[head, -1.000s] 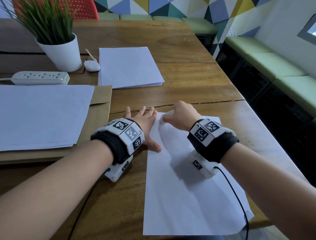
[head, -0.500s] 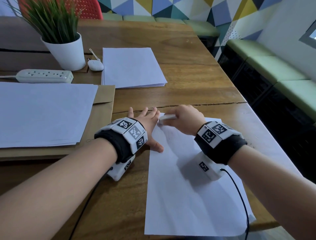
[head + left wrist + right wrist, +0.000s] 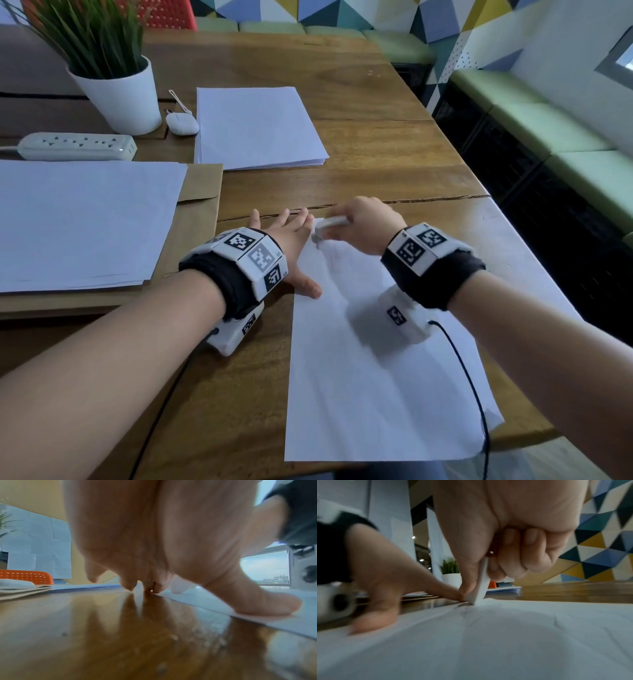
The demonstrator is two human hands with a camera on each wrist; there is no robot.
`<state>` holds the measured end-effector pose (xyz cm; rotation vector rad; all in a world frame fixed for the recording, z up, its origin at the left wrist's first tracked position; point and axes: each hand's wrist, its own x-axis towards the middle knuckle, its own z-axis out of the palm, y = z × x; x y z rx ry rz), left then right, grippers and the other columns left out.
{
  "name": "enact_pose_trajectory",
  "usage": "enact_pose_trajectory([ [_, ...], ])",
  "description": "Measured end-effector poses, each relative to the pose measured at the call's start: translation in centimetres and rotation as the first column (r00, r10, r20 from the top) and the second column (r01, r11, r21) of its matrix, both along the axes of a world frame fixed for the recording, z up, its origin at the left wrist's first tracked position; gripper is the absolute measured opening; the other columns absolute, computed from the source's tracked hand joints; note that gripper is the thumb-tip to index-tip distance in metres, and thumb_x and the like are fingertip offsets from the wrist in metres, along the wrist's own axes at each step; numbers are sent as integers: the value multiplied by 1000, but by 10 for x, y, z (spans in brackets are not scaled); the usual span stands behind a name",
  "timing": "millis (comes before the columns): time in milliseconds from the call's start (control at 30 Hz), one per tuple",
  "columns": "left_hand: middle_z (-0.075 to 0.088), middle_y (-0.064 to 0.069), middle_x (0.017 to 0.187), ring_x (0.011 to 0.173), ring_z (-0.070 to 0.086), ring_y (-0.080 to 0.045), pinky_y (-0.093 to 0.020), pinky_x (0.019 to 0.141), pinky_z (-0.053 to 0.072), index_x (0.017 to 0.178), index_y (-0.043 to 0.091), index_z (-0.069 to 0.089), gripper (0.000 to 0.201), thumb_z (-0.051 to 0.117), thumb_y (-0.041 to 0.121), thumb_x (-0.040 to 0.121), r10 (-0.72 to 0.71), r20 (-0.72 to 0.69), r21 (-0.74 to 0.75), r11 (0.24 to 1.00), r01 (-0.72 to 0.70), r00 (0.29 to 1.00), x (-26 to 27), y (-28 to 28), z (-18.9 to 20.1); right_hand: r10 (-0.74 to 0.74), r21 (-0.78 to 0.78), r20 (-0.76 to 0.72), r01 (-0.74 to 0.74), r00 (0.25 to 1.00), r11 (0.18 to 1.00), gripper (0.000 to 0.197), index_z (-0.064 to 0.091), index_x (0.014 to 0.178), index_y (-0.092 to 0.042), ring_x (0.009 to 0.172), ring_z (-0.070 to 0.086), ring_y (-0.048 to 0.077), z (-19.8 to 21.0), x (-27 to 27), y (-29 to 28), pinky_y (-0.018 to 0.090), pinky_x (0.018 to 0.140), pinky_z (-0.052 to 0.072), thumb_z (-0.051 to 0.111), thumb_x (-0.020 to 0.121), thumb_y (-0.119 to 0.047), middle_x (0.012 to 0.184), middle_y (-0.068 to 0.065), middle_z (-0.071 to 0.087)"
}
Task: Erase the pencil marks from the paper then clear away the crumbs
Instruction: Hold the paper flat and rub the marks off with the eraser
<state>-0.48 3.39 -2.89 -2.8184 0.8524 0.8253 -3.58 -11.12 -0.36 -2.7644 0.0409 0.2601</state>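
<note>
A white sheet of paper (image 3: 380, 370) lies on the wooden table (image 3: 359, 150) before me, with faint pencil marks (image 3: 462, 605) near its far left corner. My right hand (image 3: 363, 228) grips a white eraser (image 3: 329, 226) and presses its tip on that corner; the eraser (image 3: 481, 586) stands tilted in the right wrist view. My left hand (image 3: 291, 240) lies flat with straight fingers, its thumb (image 3: 267, 601) pressing the paper's left edge. Pale crumbs (image 3: 205, 641) lie blurred on the wood beside the paper.
A paper stack (image 3: 257, 126) lies farther back. At the left, sheets (image 3: 82, 219) rest on a brown envelope (image 3: 195, 236). Behind them stand a potted plant (image 3: 116, 85), a power strip (image 3: 75, 146) and a small white case (image 3: 182, 123). Green benches (image 3: 548, 137) line the right.
The right hand has slid the eraser leftward along the paper's top edge, toward the left hand's fingertips. The left hand stays pressed flat in place.
</note>
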Motion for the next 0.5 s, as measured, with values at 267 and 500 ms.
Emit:
enact_pose_trajectory([
  [267,-24,4,155,145,-16,-20,-62,109,-8,146,17,-21,132,64,73,62,-5,-7,2,1000,5,1000,-1,0,-1,48,26,-40,-47,998,999,20,66,88,-31,81,57,18,1,-5,-5,29,68,44,63,81,-49,73,-9,56],
  [500,-26,3,155,144,-20,-20,-62,109,-9,146,15,-23,133,60,76,62,-15,-17,50,999,15,1000,-2,-1,3,121,70,-124,-113,985,991,18,70,95,-26,82,59,11,12,-31,-37,20,73,49,65,82,-39,80,-10,62],
])
